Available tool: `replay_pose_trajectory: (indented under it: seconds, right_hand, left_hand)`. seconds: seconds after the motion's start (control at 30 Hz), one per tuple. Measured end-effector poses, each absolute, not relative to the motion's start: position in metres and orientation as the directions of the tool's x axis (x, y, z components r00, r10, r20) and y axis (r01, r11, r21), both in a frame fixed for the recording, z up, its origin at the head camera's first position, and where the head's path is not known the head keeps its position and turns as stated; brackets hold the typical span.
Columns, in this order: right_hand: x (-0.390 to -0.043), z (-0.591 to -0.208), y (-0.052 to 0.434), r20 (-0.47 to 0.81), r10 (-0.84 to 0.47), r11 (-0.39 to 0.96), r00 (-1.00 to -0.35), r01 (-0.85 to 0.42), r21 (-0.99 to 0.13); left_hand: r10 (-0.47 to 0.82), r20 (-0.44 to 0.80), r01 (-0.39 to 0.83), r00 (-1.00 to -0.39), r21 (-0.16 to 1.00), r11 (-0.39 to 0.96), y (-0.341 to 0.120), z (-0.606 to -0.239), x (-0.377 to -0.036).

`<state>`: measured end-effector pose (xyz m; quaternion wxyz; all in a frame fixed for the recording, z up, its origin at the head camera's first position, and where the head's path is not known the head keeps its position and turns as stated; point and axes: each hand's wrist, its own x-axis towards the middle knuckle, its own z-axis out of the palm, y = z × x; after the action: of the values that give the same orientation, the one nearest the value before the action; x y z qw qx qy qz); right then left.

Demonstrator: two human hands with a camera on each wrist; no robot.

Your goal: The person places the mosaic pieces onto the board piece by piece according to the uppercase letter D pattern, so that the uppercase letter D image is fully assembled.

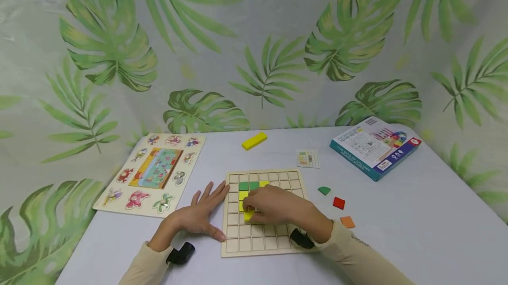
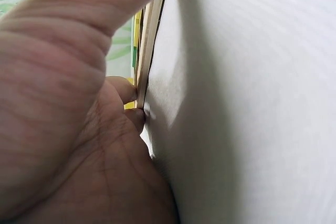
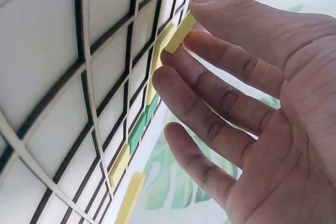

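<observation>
Under right-wrist fingers [image 3: 220, 61], yellow tile [image 3: 181, 33] edge-on.

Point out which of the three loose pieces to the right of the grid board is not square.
The green piece, farthest back of the three: it has a curved edge, while the red piece and orange piece are square.

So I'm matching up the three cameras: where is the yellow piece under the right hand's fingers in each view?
Head: yellow piece at lower centre, on the grid board.
Left wrist: a yellow sliver beyond the board's edge, probably it.
Right wrist: upper centre, pinched by the fingertips.
Shared landmark: the board.
</observation>
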<state>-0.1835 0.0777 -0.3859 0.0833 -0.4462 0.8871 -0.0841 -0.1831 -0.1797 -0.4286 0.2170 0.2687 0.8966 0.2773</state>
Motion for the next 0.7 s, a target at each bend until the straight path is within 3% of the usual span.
replay_pose_trajectory:
  seconds: [0.47,0.7]
  right_hand:
    - [-0.177,-0.391,0.065,-0.081,-0.791,0.612,-0.606,-0.787,-0.081]
    - [-0.176,-0.393,0.061,-0.068,-0.799,0.602,-0.598,-0.795,-0.077]
  left_hand:
    - [0.597,-0.231,0.362,-0.768,0.613,0.703,-0.180,-0.430,-0.183]
    - [0.594,-0.244,0.352,-0.767,0.613,0.707,-0.180,-0.432,-0.184]
